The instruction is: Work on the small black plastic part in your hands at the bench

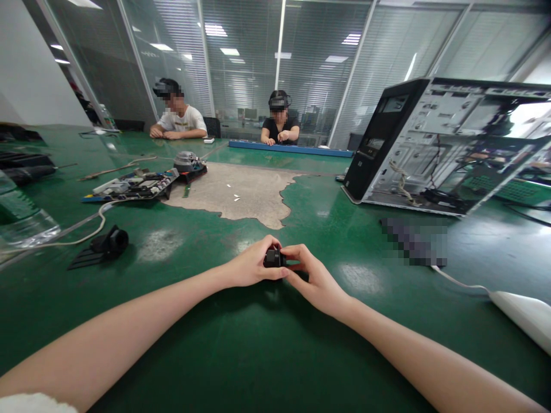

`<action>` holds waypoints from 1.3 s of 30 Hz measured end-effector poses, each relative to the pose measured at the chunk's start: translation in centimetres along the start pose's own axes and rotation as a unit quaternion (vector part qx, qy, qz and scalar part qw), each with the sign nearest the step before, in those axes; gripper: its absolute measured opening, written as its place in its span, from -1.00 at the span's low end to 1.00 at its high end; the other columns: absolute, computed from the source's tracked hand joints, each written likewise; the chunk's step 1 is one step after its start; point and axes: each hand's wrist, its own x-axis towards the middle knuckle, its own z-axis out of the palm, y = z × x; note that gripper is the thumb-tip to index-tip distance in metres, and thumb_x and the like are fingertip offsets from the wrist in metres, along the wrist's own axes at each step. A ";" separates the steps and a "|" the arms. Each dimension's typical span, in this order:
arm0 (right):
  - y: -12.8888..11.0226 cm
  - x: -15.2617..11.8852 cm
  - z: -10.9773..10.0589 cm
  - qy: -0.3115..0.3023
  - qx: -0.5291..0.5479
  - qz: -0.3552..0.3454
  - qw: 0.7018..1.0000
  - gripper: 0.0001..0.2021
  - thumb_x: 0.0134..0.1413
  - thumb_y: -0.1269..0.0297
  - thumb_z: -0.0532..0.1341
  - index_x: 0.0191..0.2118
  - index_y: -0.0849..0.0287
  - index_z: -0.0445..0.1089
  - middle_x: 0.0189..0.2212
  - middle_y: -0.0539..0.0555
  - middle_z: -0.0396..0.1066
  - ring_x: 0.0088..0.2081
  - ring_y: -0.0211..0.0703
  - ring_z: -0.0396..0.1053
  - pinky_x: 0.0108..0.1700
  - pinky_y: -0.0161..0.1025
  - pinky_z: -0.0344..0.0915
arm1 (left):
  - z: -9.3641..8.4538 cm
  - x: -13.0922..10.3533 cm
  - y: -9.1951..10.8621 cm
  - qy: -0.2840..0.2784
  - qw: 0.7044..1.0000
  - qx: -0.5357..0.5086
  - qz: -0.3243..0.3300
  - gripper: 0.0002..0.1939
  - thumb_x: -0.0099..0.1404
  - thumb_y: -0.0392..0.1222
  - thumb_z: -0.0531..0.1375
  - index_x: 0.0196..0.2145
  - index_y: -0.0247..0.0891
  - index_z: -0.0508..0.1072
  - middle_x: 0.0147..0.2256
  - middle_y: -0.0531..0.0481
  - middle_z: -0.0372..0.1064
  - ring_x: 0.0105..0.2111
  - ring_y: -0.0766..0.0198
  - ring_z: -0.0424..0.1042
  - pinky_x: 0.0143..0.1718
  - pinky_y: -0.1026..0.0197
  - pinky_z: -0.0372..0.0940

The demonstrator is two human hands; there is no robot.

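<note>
Between my two hands, over the green table (241, 344), is a small black blocky part (272, 258); its exact kind cannot be made out. My left hand (253, 264) is closed around its left side, thumb along the near edge. From the right, the fingertips and thumb of my right hand (312, 278) pinch its other side. My fingers hide much of the part. Off to the left lies a black piece with a round barrel and a flat slatted base (109, 241), apart from my hands.
An opened computer case (396, 143) stands at the right. Back left are a circuit board (133, 184) and a fan-like cooler (189, 162). A plastic bottle (26, 212) is at the left edge, a white device (523, 315) at the right. Two people sit across the table.
</note>
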 end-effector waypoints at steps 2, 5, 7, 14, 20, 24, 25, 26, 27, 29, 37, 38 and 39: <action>0.0 0.0 0.0 0.004 0.003 0.009 1.000 -0.70 0.08 0.36 0.10 -0.04 0.09 0.13 -0.11 0.10 0.22 -0.08 -0.14 0.28 -0.09 -0.10 0.34 | 0.0 0.0 -0.1 0.000 1.000 -0.002 0.002 -0.54 0.09 0.09 0.15 -0.18 -0.26 0.16 -0.30 -0.01 0.23 -0.34 0.24 0.25 -0.33 0.22 0.19; 0.0 0.0 0.1 0.009 -0.007 0.010 1.000 -0.68 0.06 0.36 0.11 -0.04 0.08 0.12 -0.11 0.11 0.21 -0.08 -0.12 0.27 -0.10 -0.08 0.35 | 0.0 0.0 -0.1 0.000 1.000 -0.002 0.000 -0.53 0.08 0.10 0.15 -0.18 -0.27 0.16 -0.30 0.00 0.23 -0.34 0.24 0.25 -0.33 0.21 0.19; 0.0 -0.1 0.2 0.010 -0.019 0.001 1.000 -0.70 0.04 0.37 0.12 -0.07 0.07 0.15 -0.14 0.10 0.21 -0.09 -0.11 0.26 -0.12 -0.08 0.37 | 0.0 0.0 -0.1 0.000 1.000 -0.003 -0.001 -0.53 0.08 0.09 0.14 -0.18 -0.27 0.17 -0.30 -0.01 0.23 -0.34 0.24 0.25 -0.34 0.21 0.19; -0.3 -0.1 0.0 0.007 -0.023 -0.018 1.000 -0.76 0.03 0.42 0.12 -0.15 0.05 0.17 -0.11 0.09 0.13 -0.04 -0.13 0.22 -0.10 -0.13 0.36 | 0.0 0.0 -0.1 0.002 1.000 -0.003 -0.002 -0.53 0.08 0.08 0.15 -0.17 -0.27 0.17 -0.29 -0.02 0.23 -0.33 0.23 0.25 -0.34 0.21 0.19; 0.0 0.0 0.1 0.015 -0.014 -0.002 1.000 -0.77 0.07 0.34 0.12 -0.12 0.08 0.16 -0.15 0.10 0.19 -0.09 -0.13 0.26 -0.13 -0.12 0.37 | 0.0 0.1 -0.1 0.000 1.000 0.001 -0.002 -0.53 0.08 0.09 0.15 -0.17 -0.26 0.17 -0.30 -0.01 0.23 -0.34 0.24 0.24 -0.35 0.22 0.18; 0.2 0.0 0.1 0.010 -0.017 0.017 1.000 -0.68 0.05 0.35 0.13 -0.05 0.08 0.12 -0.13 0.11 0.19 -0.09 -0.12 0.27 -0.13 -0.10 0.37 | 0.0 0.0 0.0 -0.003 1.000 -0.003 -0.002 -0.53 0.08 0.11 0.14 -0.18 -0.26 0.16 -0.29 -0.01 0.23 -0.32 0.23 0.25 -0.33 0.21 0.18; 0.2 -0.1 0.1 0.009 -0.019 0.017 1.000 -0.69 0.05 0.36 0.13 -0.06 0.08 0.12 -0.14 0.10 0.18 -0.09 -0.13 0.27 -0.13 -0.12 0.37 | 0.0 0.0 0.0 -0.004 1.000 -0.003 -0.003 -0.52 0.08 0.11 0.14 -0.18 -0.26 0.16 -0.29 -0.01 0.22 -0.33 0.23 0.25 -0.33 0.22 0.18; 0.2 -0.1 0.2 0.008 -0.020 0.015 1.000 -0.69 0.04 0.37 0.13 -0.07 0.08 0.13 -0.15 0.10 0.18 -0.10 -0.14 0.27 -0.13 -0.13 0.38 | 0.0 0.0 0.0 -0.003 1.000 -0.002 -0.003 -0.53 0.08 0.11 0.14 -0.18 -0.27 0.16 -0.29 -0.01 0.22 -0.33 0.23 0.24 -0.34 0.22 0.18; 0.2 -0.1 0.2 0.008 -0.020 0.012 1.000 -0.70 0.03 0.39 0.13 -0.08 0.08 0.14 -0.16 0.09 0.18 -0.10 -0.14 0.27 -0.14 -0.14 0.38 | 0.0 0.0 0.0 -0.003 1.000 -0.001 -0.003 -0.53 0.08 0.11 0.15 -0.18 -0.27 0.16 -0.30 0.00 0.22 -0.34 0.24 0.24 -0.35 0.23 0.17; 0.1 -0.1 0.2 0.010 -0.021 0.002 1.000 -0.69 0.01 0.41 0.14 -0.09 0.08 0.15 -0.16 0.08 0.17 -0.10 -0.15 0.26 -0.13 -0.16 0.38 | 0.0 -0.1 0.0 -0.003 1.000 -0.001 -0.002 -0.53 0.08 0.10 0.15 -0.18 -0.27 0.16 -0.30 0.00 0.21 -0.35 0.24 0.23 -0.36 0.23 0.17; 0.0 0.0 0.1 0.019 -0.011 -0.020 1.000 -0.78 0.05 0.40 0.11 -0.14 0.09 0.19 -0.15 0.09 0.18 -0.08 -0.14 0.25 -0.12 -0.14 0.37 | 0.1 0.1 0.0 0.000 1.000 0.002 0.002 -0.55 0.09 0.07 0.15 -0.17 -0.27 0.16 -0.29 0.00 0.21 -0.34 0.25 0.23 -0.34 0.23 0.18; 0.0 0.0 0.1 0.020 -0.010 -0.015 1.000 -0.77 0.05 0.40 0.11 -0.13 0.09 0.18 -0.16 0.09 0.19 -0.09 -0.14 0.25 -0.12 -0.14 0.37 | 0.1 0.1 0.0 -0.001 1.000 0.002 0.002 -0.55 0.10 0.07 0.15 -0.17 -0.27 0.16 -0.29 0.00 0.21 -0.34 0.25 0.23 -0.34 0.23 0.18; -0.1 0.0 0.1 0.022 -0.010 -0.009 1.000 -0.74 0.05 0.39 0.12 -0.11 0.09 0.17 -0.16 0.09 0.19 -0.10 -0.14 0.26 -0.12 -0.13 0.37 | 0.1 0.0 0.0 -0.001 1.000 0.002 0.002 -0.55 0.10 0.07 0.15 -0.18 -0.27 0.16 -0.29 0.00 0.21 -0.33 0.25 0.24 -0.33 0.23 0.18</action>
